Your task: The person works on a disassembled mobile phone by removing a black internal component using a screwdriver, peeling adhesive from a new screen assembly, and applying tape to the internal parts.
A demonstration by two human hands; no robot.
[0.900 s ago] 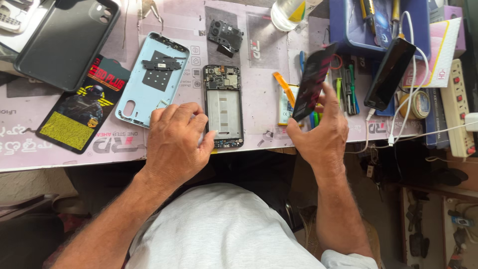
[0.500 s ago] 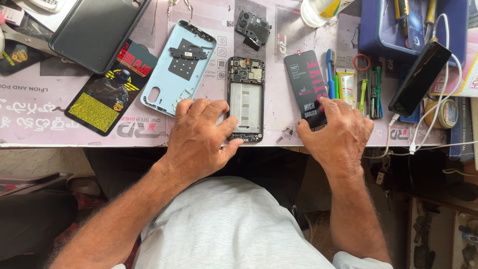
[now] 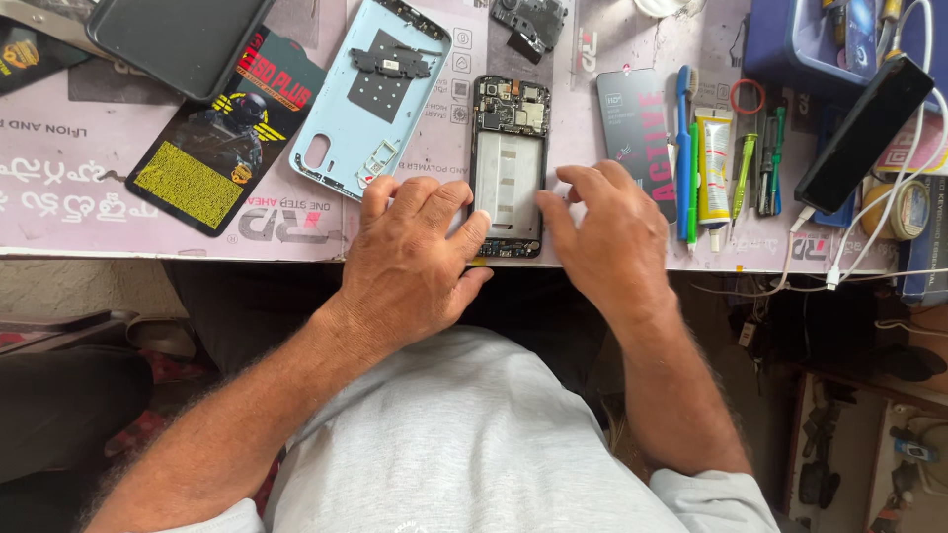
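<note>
Head view: left hand [image 3: 410, 252] hides opened phone's [image 3: 509, 163] corner.

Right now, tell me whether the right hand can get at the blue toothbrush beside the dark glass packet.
Probably yes. The right hand rests by the opened phone frame, and the blue toothbrush lies uncovered just past the dark packet, nothing stacked on it; a glue tube sits close alongside.

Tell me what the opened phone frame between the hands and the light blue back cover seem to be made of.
The opened black phone frame looks like matte plastic around a dull grey, probably metal, plate with a bare circuit board on top. The light blue phone back cover looks like smooth moulded plastic, judging by its even colour and soft sheen.
</note>
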